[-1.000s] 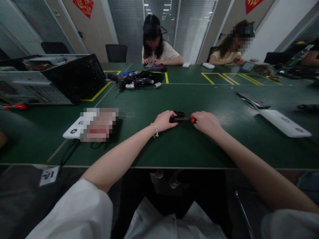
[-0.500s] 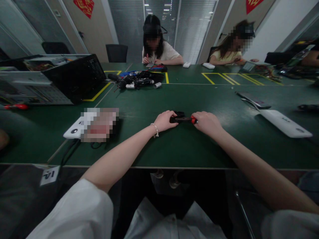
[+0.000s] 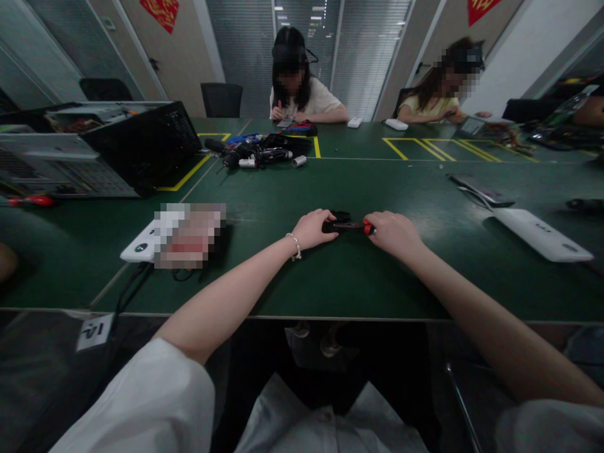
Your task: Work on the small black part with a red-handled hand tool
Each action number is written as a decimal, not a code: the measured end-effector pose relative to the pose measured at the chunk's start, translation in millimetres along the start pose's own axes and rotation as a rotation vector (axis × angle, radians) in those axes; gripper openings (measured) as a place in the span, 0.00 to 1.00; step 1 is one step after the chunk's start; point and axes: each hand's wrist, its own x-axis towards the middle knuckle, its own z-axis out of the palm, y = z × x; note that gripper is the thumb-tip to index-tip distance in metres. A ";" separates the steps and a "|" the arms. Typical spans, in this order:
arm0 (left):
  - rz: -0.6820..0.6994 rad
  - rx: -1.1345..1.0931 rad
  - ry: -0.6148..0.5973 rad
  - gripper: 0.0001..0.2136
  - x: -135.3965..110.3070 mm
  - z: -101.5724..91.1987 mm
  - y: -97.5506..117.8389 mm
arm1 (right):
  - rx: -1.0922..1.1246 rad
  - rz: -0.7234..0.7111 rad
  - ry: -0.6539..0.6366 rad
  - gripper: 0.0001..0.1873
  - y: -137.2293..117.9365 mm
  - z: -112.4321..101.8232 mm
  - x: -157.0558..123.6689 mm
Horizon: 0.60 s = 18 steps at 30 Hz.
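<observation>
In the middle of the green table (image 3: 330, 289), my left hand (image 3: 314, 230) is closed on a small black part (image 3: 338, 216), its exact kind hard to make out. From the right, my right hand (image 3: 394, 233) grips red-handled pliers (image 3: 352, 226), most of the handles hidden in the fist. The dark jaws point left and meet the black part beside my left fingertips. Whether the jaws are clamped on it I cannot tell.
An opened computer case (image 3: 61, 157) stands at left, with a red-handled tool (image 3: 31, 201) before it. Black parts and cables (image 3: 264, 151) lie in a pile behind. White power banks (image 3: 542, 236) lie either side, a phone (image 3: 484, 190) at right. Two people sit opposite.
</observation>
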 end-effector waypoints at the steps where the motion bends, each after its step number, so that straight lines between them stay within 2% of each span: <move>1: -0.002 -0.002 -0.002 0.14 0.0 -0.1 0.1 | 0.004 0.002 -0.005 0.11 0.1 -0.2 0.1; 18: 0.009 0.006 0.021 0.14 0.6 2.0 -0.7 | -0.013 0.000 0.000 0.11 -0.2 -0.4 0.6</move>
